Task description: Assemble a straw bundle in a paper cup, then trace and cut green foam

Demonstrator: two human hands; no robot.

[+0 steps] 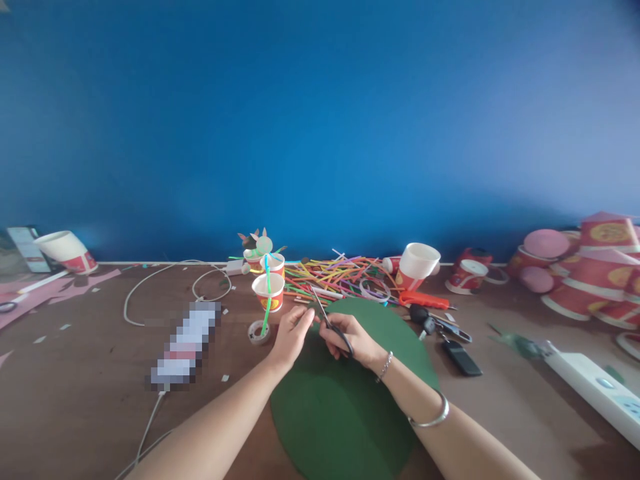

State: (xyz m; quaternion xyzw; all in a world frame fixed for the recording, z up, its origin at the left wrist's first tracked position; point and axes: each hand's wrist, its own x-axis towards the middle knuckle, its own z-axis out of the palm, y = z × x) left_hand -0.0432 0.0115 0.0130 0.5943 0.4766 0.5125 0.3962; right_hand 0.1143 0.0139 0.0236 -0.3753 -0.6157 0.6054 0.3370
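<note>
My right hand (pixel 347 339) is closed around a pair of scissors (pixel 343 339) with dark handles, its thin metal blades pointing up and left. Close beside it on the left, my left hand (pixel 294 333) pinches thumb and fingers together next to the blades. Something small and dark shows at those fingertips, too small to name. Both hands are over the upper part of a round dark green sheet (pixel 350 413). Left of my left hand are a roll of clear tape (pixel 259 332) and a paper cup (pixel 261 297) with a green strip standing against it.
Coloured sticks (pixel 330 277) lie heaped behind the hands. To the right are a white paper cup (pixel 419 263), an orange-handled tool (pixel 425 299), keys with a black fob (pixel 461 357) and a power strip (pixel 595 387). A blurred-out phone (pixel 187 347) with a cable lies left.
</note>
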